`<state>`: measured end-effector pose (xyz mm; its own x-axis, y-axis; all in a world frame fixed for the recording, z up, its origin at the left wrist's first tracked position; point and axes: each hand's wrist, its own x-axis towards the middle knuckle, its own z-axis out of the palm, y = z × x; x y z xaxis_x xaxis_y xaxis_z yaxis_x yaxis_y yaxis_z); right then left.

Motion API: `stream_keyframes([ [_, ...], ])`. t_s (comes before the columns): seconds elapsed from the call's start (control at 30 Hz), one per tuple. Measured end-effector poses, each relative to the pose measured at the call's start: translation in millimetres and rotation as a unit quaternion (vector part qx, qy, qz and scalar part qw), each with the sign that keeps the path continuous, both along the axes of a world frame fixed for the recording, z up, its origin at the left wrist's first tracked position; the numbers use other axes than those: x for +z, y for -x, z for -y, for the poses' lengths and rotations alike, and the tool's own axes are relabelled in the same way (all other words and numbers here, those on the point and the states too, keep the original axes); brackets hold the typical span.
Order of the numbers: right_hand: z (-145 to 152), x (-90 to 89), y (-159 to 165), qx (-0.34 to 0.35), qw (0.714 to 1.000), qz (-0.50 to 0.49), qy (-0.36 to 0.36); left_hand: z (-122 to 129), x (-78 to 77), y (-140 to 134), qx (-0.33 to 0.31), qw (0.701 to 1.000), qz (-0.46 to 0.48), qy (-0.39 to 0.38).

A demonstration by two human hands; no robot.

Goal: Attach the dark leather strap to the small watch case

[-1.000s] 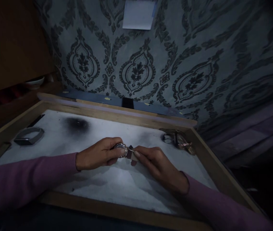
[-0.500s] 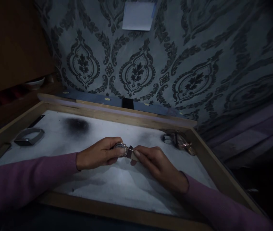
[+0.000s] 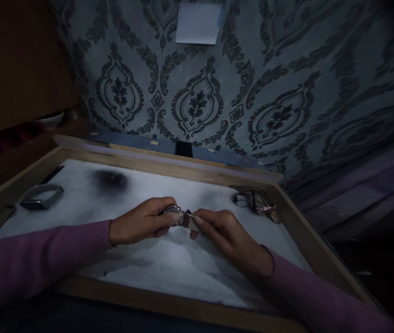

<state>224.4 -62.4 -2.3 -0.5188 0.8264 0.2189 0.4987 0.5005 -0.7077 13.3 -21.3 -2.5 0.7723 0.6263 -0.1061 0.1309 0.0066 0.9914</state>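
Observation:
Over the middle of the tray, my left hand [image 3: 145,221] is closed around a round metal-cased wristwatch [image 3: 173,215], its thumb lying across the dial. A short brown strap [image 3: 186,220] extends from the right side of the case. My right hand [image 3: 225,231] pinches the strap's far end between thumb and fingers, with one fingertip showing beneath it. A thin, bright metal sliver shows at the right thumb tip, over the strap; its kind is too small to tell. The two hands are close together, joined by the watch and strap.
A wooden-framed tray [image 3: 183,167] with a white, dark-smudged base surrounds the work. A grey-banded watch [image 3: 41,197] lies at its left. Several tangled watches or straps [image 3: 256,200] lie at the right. Behind stand a patterned wall [image 3: 197,106] and a white card [image 3: 199,24].
Both hands keep nearly the same place and grip. The right hand and strap have shifted very slightly; the watch stays in the left hand.

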Motion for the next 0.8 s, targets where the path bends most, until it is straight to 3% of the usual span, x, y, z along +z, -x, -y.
stream_keyframes([
  [0.8, -2.0, -5.4, -2.0, 0.022, 1.0, 0.003, 0.006, -1.4, -1.5, 0.7, -0.008, 1.0, -0.017, -0.011],
])
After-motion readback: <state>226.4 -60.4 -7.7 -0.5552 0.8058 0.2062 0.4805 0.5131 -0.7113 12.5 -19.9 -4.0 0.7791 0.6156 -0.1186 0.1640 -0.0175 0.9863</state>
